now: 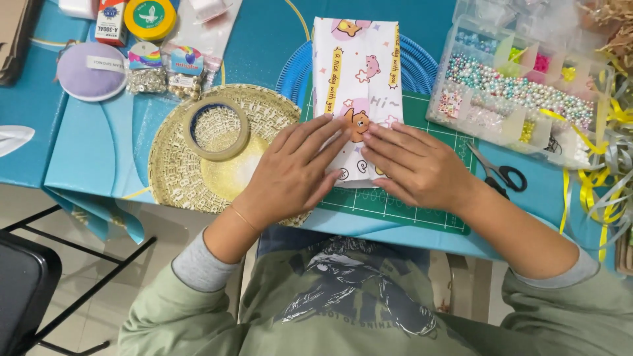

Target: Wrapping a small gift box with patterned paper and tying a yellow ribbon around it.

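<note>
A box wrapped in white cartoon-print paper (356, 66) lies on a green cutting mat (422, 204) in front of me. My left hand (297, 171) presses flat on the near left part of the wrapped box, fingers spread and pointing right. My right hand (415, 165) presses flat on the near right part, fingers pointing left. The fingertips of both hands almost meet over a bear picture. Neither hand holds anything; the near end of the box is hidden under them.
A woven round tray (178, 171) with a tape roll (216, 128) sits to the left. Black-handled scissors (504, 177) lie right of my right hand. A clear bead organizer (521, 92) and yellow and silver ribbons (600, 191) fill the right. A blue plate (293, 69) lies under the box.
</note>
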